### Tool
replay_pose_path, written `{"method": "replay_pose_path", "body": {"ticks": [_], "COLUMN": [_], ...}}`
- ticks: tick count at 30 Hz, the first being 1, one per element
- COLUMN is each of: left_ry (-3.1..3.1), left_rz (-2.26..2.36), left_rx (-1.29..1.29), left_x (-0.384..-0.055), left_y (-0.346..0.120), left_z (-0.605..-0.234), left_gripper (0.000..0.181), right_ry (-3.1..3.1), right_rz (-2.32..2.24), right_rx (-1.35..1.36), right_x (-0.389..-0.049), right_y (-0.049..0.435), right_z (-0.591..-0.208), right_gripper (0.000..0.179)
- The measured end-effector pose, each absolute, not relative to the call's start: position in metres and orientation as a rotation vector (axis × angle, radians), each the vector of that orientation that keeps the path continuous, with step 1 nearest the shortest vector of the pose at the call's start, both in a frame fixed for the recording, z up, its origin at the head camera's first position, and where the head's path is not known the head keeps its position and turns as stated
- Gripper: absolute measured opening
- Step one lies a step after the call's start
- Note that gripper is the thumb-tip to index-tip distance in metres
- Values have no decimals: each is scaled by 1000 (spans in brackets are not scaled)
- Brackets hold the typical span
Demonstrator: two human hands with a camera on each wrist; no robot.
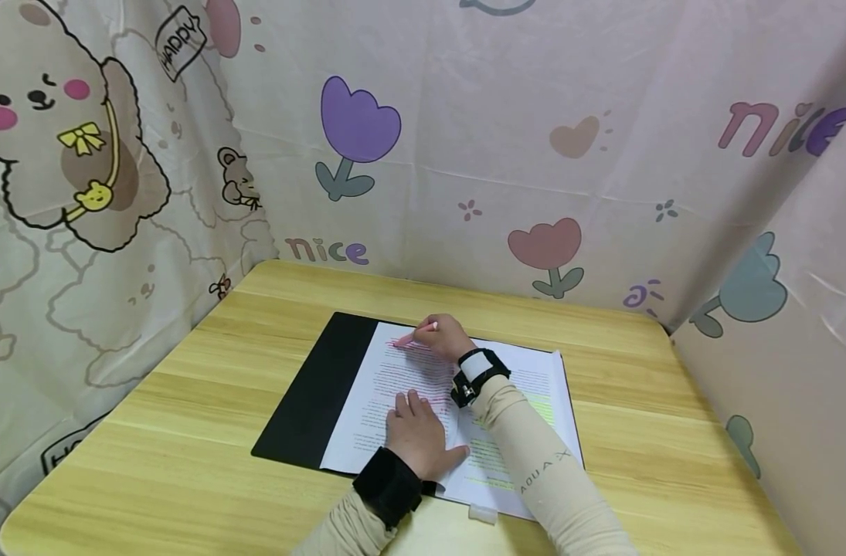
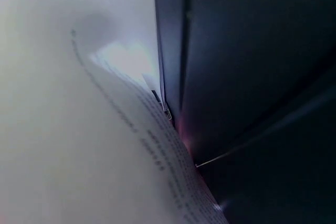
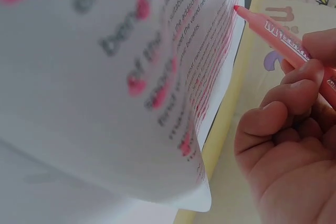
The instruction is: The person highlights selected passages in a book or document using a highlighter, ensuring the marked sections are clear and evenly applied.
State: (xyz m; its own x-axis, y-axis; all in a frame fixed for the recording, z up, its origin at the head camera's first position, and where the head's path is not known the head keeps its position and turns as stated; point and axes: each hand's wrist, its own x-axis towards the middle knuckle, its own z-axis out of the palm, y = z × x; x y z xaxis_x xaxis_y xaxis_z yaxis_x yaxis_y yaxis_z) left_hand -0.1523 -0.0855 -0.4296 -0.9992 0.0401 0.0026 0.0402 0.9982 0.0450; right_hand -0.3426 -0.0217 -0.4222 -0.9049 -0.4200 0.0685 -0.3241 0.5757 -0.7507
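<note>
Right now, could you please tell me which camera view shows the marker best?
The right wrist view: the marker is large and close there, its tip plain, though fingers cover part. The head view shows it small, in the right hand over a page; the left wrist view doesn't show it.

1. The hand holds a pink marker in its fingers.
2. The marker's tip is at the page, whose printed lines carry pink marks.
3. Beyond the page lies the yellow bench.
</note>
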Motion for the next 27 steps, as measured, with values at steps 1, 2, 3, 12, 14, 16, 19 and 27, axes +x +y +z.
{"method": "replay_pose_path", "body": {"ticks": [1,2,3,12,14,16,19,27], "left_ry": [-3137,-3137,-3135,-3120,-3121,-3124,-3128,-3140], "left_rz": [-71,-70,-72,-54,-46,-40,-41,-54], "left_rx": [-62,-62,-61,-49,-46,-45,-47,-62], "left_x": [-152,-152,-152,-153,-153,-153,-153,-152], "left_y": [-85,-85,-85,-84,-84,-84,-84,-85], "left_z": [-430,-430,-430,-432,-433,-432,-432,-430], "left_gripper": [103,103,103,104,104,104,105,103], "right_ry": [2684,2680,2680,2700,2701,2695,2695,2701], "right_rz": [-1240,-1242,-1243,-1275,-1279,-1280,-1273,-1257], "right_rx": [-635,-637,-635,-565,-536,-515,-504,-493], "right_x": [-342,-342,-342,-341,-341,-342,-341,-338], "right_y": [-21,-21,-20,-16,-16,-16,-17,-18], "right_z": [-422,-421,-422,-424,-424,-424,-423,-422], "right_gripper": [12,12,12,17,18,21,25,29]}}
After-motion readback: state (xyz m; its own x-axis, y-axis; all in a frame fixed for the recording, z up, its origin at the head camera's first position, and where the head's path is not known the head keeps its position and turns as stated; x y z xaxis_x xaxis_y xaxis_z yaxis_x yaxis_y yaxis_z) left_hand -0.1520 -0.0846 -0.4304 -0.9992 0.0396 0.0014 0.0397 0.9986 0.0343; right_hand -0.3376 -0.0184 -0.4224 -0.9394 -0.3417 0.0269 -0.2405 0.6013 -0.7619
